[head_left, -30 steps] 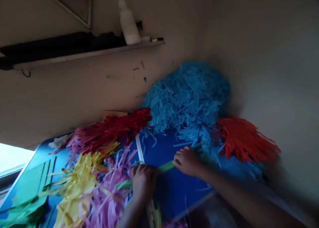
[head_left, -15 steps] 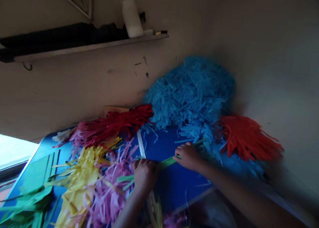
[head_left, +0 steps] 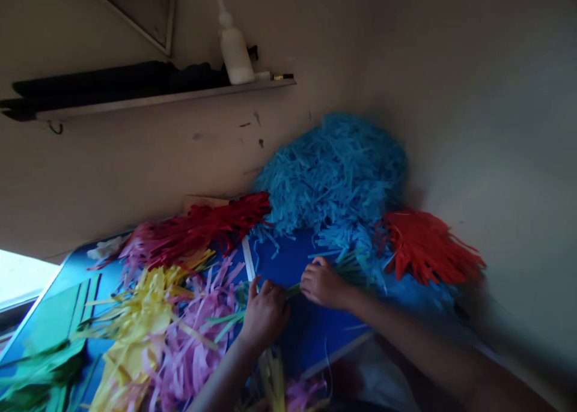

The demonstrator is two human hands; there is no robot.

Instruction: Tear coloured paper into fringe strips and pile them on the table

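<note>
A green fringed paper strip (head_left: 293,290) runs between my two hands, low over the blue table. My left hand (head_left: 267,317) is closed around its left part, one fingertip raised, and cut green ends (head_left: 223,323) stick out past it over the pink fringe. My right hand (head_left: 324,286) pinches the strip a short way to the right, with its thin green ends (head_left: 349,269) fanning out beyond, by the blue fringe. The fingertips on the strip are partly hidden. Pink-purple paper fringe (head_left: 198,340) lies just left of my left hand.
A big blue paper heap (head_left: 333,172) stands in the corner, with orange-red fringe (head_left: 430,247) at its right. Red fringe (head_left: 211,223), yellow fringe (head_left: 139,316) and green paper (head_left: 49,316) lie leftward on the table (head_left: 288,250). A wall shelf (head_left: 171,101) holds a white bottle (head_left: 237,54).
My right hand has come slightly closer to my left, so less of the green strip shows between them. A left fingertip has lifted. The view has shifted slightly.
</note>
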